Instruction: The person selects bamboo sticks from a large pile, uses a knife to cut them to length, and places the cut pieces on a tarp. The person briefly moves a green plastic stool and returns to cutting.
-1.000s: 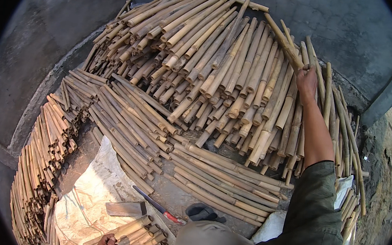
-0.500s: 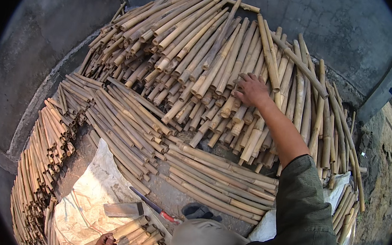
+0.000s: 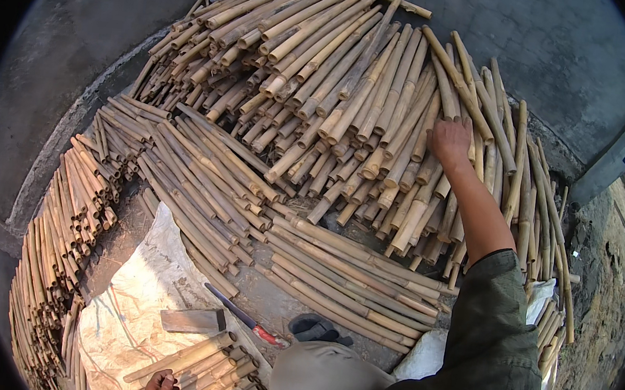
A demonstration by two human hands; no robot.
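Note:
My right arm reaches out to the big pile of bamboo poles [image 3: 368, 87]. My right hand [image 3: 451, 141] is closed around the near end of one bamboo pole [image 3: 445, 91] on the pile's right side, with the back of the hand hiding part of the grip. At the lower edge, my left hand [image 3: 160, 389] has its fingers curled together. It is beside a small bundle of short bamboo pieces [image 3: 197, 372], and whether anything is inside its fingers is hidden.
A knife with a red handle [image 3: 266, 334] and a rectangular block [image 3: 193, 321] lie near a pale sack sheet [image 3: 130, 290]. More bamboo is laid in front [image 3: 350, 274] and stacked at left [image 3: 61, 231]. Concrete walls [image 3: 537, 51] stand behind.
My right hand has moved right along the pile, from spread over pole ends to closed on one pole. Some poles there have shifted. My left hand stays low by the short pieces.

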